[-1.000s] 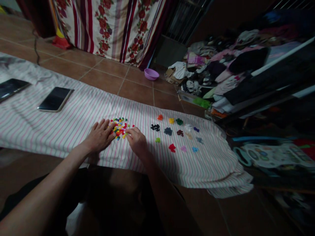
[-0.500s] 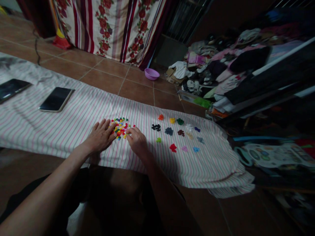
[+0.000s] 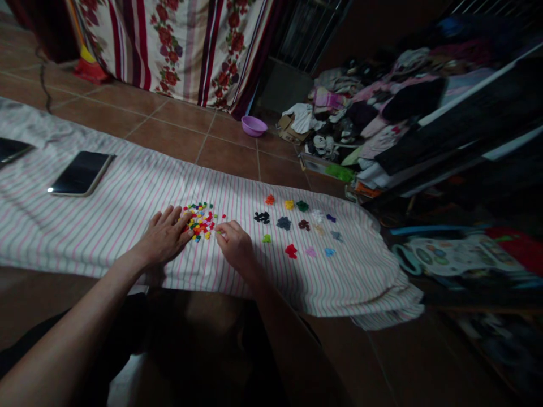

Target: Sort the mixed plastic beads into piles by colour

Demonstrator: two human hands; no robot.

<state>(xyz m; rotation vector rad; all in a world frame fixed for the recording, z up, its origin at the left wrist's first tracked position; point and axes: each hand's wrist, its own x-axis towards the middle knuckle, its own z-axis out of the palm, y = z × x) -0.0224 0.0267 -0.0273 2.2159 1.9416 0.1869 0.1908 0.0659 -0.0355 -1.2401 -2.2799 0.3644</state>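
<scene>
A mixed pile of tiny coloured pieces [image 3: 202,221], perhaps small bricks or beads, lies on a striped cloth [image 3: 139,175]. My left hand [image 3: 163,234] rests flat, fingers spread, with its fingertips on the left side of this pile. Just right of the pile, my right hand [image 3: 234,244] pinches one small green piece [image 3: 218,231] between thumb and fingertips. Farther right, small groups sorted by colour lie apart, among them black pieces [image 3: 262,217], dark grey pieces [image 3: 284,223], red pieces [image 3: 291,251], lime green pieces [image 3: 266,238] and orange pieces [image 3: 270,199].
Two dark phones lie at the left of the cloth, the nearer phone [image 3: 80,173] whole in view. Beyond the cloth, a purple basin [image 3: 254,126] stands on the tiled floor before a floral curtain [image 3: 186,56]. Heaped clothes [image 3: 339,107] fill the back right.
My right hand has drawn back slightly from the pile's edge, with a green piece now visible in its pinch. My left hand stays on the pile. The whole view has shifted a little.
</scene>
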